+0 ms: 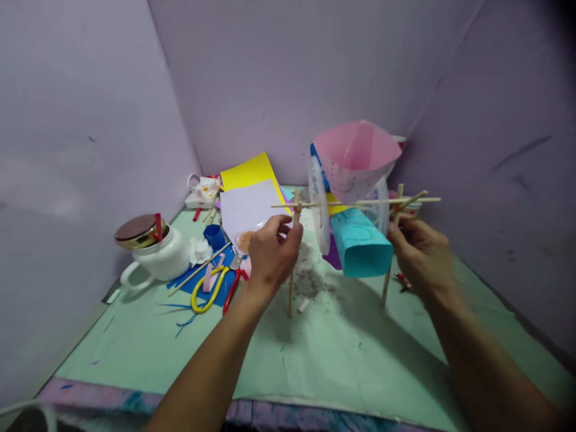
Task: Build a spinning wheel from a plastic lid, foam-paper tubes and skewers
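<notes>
L hand (274,255) is curling nearly closed round the L upright stick (291,294) near its top; R hand (420,249) is prob. pinching the R upright stick (386,288), tho its fingertips are partly hidden. Btwn them the paper-cup wheel (353,189) is hanging on its horiz. axle stick (418,200), well back from the table's front edge (270,403). Open green sheet (337,360) is lying in front, w/ scissors (224,277) & white pot (164,258) crowding the L side.
</notes>
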`<state>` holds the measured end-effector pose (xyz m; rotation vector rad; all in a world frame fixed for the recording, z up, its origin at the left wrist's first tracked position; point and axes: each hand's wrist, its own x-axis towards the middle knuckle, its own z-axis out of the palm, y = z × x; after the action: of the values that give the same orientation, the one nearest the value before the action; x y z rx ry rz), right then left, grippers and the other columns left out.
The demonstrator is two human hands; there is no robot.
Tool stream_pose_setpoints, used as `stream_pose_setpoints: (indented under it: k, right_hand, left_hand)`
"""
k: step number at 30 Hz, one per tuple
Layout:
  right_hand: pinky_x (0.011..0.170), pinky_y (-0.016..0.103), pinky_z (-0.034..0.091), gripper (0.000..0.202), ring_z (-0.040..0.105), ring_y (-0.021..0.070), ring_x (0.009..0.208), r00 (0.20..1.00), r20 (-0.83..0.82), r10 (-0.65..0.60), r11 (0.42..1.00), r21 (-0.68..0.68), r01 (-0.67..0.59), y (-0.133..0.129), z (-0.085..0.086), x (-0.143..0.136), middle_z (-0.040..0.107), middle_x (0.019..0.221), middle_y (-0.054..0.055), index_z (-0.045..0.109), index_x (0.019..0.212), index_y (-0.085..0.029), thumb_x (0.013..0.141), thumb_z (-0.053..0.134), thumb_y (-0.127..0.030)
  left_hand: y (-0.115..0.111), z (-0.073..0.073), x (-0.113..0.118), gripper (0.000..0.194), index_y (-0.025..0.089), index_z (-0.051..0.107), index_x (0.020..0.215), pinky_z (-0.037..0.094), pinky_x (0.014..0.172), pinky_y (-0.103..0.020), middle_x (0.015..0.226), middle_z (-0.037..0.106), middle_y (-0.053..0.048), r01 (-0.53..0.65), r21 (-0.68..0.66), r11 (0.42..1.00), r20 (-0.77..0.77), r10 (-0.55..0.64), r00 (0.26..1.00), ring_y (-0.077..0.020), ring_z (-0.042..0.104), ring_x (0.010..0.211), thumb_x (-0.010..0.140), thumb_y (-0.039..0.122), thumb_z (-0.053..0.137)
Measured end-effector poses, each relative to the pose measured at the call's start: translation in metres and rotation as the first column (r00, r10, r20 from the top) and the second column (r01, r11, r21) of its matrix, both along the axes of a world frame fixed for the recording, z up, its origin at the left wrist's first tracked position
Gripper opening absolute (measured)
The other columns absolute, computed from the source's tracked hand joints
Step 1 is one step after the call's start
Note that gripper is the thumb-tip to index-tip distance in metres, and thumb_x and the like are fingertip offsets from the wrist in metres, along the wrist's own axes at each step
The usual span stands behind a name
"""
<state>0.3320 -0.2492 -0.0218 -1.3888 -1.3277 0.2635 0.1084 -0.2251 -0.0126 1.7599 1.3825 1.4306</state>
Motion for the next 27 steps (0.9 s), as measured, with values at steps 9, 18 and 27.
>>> stream_pose_setpoints:
  k: [9, 18, 27]
  right_hand:
    - [0.063, 0.03, 0.046, 0.038, 0.058, 0.0192, 0.076, 0.994, 0.085, 0.072, 0.997, 0.011, -0.073, 0.02, 0.008, -0.002, 0.062, 0.086, 0.006, 0.065, 0.092, -0.019, 0.084, 0.046, -0.051]
    - [0.057, 0.024, 0.047, 0.036, 0.057, 0.013, 0.057, 0.91, -0.318, 0.265, 0.934, -0.151, -0.325, 0.053, 0.059, -0.015, 0.061, 0.061, 0.002, 0.06, 0.066, -0.016, 0.083, 0.049, -0.046]
    - [0.05, 0.025, 0.048, 0.04, 0.053, 0.0101, 0.045, 0.76, -0.611, 0.221, 0.723, -0.421, -0.548, 0.158, 0.054, -0.041, 0.053, 0.052, 0.0, 0.049, 0.063, -0.015, 0.094, 0.032, -0.034]
  left_hand:
    - [0.026, -0.002, 0.013, 0.027, 0.018, 0.064, 0.09, 0.043, 0.062, -0.026, 0.078, 0.061, -0.003, 0.179, -0.099, 0.979, 0.332, -0.137, 0.933, -0.0146, 0.054, 0.069, 0.076, 0.038, 0.053]
    - [0.048, 0.05, 0.015, 0.027, 0.017, 0.055, 0.063, 0.035, 0.045, -0.023, 0.058, 0.055, 0.0, 0.259, -0.196, 0.946, 0.468, -0.142, 0.872, -0.0119, 0.048, 0.05, 0.074, 0.041, 0.053]
    - [0.129, 0.039, 0.001, 0.034, 0.014, 0.055, 0.071, 0.037, 0.044, -0.022, 0.058, 0.056, -0.001, 0.27, -0.533, 0.802, 0.536, 0.073, 0.841, -0.0098, 0.051, 0.047, 0.086, 0.041, 0.042]
